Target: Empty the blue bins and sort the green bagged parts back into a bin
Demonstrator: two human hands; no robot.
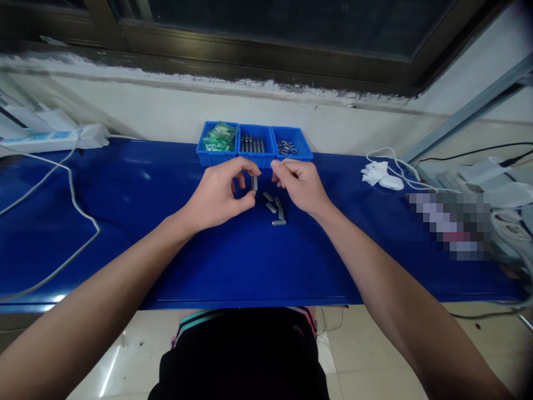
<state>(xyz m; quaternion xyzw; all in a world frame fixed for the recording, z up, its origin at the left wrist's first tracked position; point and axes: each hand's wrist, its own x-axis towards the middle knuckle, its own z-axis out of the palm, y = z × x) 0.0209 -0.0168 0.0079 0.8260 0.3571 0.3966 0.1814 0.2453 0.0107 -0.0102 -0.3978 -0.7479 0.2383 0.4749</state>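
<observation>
My left hand (220, 191) pinches a small grey metal cylinder (254, 183) upright between thumb and fingers, just above the blue table (125, 222). My right hand (302, 183) hovers close beside it with fingers curled together; I cannot make out anything in them. Several more grey cylinders (275, 208) lie loose on the table between and just below both hands.
Three blue bins stand at the back: one with green packets (220, 139), one with grey cylinders (252, 144), one with small metal parts (289, 147). A power strip (54, 139) and white cables lie left. A white cloth, cables and devices (387, 175) sit right.
</observation>
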